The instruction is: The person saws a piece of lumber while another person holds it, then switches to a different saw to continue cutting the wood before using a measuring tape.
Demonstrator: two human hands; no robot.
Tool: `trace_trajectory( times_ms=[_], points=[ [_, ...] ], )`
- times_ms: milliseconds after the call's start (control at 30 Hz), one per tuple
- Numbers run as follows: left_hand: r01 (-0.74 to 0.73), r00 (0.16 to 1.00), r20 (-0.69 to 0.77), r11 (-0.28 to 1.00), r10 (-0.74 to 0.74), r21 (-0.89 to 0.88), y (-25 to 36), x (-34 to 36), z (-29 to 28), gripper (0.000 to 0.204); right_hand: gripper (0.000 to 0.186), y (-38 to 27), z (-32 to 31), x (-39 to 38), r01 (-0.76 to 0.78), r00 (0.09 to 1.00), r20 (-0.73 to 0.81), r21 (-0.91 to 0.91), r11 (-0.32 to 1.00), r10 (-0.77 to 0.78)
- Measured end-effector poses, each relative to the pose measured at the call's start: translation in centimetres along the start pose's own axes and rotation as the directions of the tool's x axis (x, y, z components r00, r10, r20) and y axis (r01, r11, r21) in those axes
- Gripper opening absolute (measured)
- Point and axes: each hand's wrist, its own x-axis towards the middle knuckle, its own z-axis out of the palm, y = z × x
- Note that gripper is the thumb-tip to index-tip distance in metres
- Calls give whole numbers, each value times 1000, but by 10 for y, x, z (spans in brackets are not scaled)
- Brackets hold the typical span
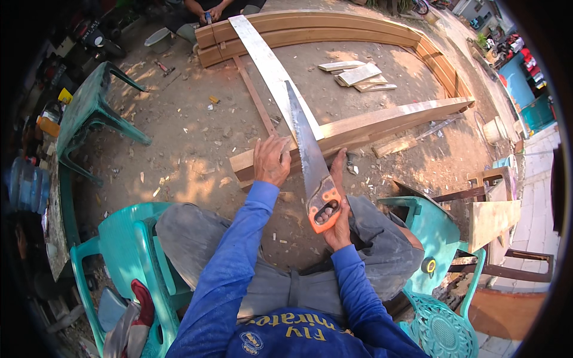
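Note:
My right hand (339, 224) is wrapped round the orange handle of a handsaw (306, 149). The blade points away from me and upward in view, its toothed edge to the left, over the near end of a long pale board (262, 59). That board lies across a wooden frame, from its far side to the thick near beam (388, 124). My left hand (273, 161) grips the left end of this beam beside the board, its fingers bent over the wood. A bare foot (338, 166) rests against the beam to the right of the blade.
Green plastic chairs (128, 232) stand at both sides, with a tape measure (428, 265) on the right one. A green stool (98, 101) is at left. Short planks (360, 74) lie inside the frame. Another person's hands (212, 12) work at the far beam. A hammer (164, 67) lies on the ground.

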Motion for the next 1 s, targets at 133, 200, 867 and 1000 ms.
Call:
trace_trajectory(
  times_ms=[133,200,867,1000],
  points=[
    [-13,1000,24,999,12,37,1,-2,1,37,35,1,-1,2,-2,1000,28,0,1000,2],
    [-30,999,14,998,30,54,1,-2,1,38,35,0,-1,3,-17,999,31,-20,1000,18],
    [-91,989,126,989,77,116,-5,-4,-1,45,32,0,-8,11,-41,999,9,67,997,41],
    [-76,989,134,991,61,109,-6,-4,-1,46,32,-2,-7,8,-48,999,25,66,997,46]
  ],
)
